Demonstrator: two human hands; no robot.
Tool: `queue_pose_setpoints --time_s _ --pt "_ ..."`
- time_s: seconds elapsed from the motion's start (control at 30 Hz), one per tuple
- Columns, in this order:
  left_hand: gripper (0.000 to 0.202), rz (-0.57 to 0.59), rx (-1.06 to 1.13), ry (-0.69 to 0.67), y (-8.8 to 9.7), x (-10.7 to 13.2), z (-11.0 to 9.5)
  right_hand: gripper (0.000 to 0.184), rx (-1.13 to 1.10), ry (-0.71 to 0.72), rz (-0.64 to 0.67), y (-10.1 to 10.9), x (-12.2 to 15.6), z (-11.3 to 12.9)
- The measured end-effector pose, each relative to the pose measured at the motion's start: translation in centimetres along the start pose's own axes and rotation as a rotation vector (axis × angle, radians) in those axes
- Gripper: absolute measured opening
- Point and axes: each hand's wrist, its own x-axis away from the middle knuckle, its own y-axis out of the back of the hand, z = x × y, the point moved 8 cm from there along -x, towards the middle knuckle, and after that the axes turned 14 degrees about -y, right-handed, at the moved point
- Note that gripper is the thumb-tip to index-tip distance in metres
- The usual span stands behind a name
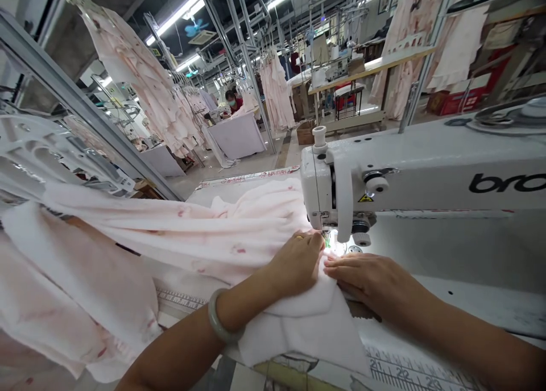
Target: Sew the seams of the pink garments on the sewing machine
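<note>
Pale pink printed fabric lies across the bed of a white sewing machine and trails off to the left. My left hand is closed on the fabric just left of the lit needle area, its fingertips partly hidden. Flat on the cloth in front of the needle, my right hand has its fingers stretched out and pointing left. The presser foot is mostly hidden by my left fingers and the glare. A pale bangle circles my left wrist.
Printed measuring tape runs along the table's front edge. White hangers and a metal rail stand close on the left. Pink garments hang beyond. A masked person sits at a far table.
</note>
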Motion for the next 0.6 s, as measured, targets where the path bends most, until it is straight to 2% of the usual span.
queue_pose_setpoints --time_s 0.1,0.27,0.4,0.5,0.6 --pt "0.015 0.014 0.006 0.003 0.2 -0.6 0.5 0.031 0.009 -0.012 -0.019 0.1 -0.4 -0.5" --pt "0.021 0.135 -0.053 -0.024 1.3 -0.7 -0.1 0.037 0.018 -0.006 -0.052 0.5 -0.8 -0.8" --pt "0.021 0.033 -0.069 -0.052 2.9 1.3 -2.8 0.041 0.034 0.009 -0.073 0.8 -0.4 -0.7" --pt "0.035 -0.031 -0.052 -0.026 2.7 3.2 -4.3 0.036 0.064 -0.011 -0.098 0.8 -0.1 -1.0" --pt "0.005 -0.047 -0.033 0.050 1.9 4.2 -3.9 0.027 0.101 -0.046 -0.109 0.8 -0.1 -1.6"
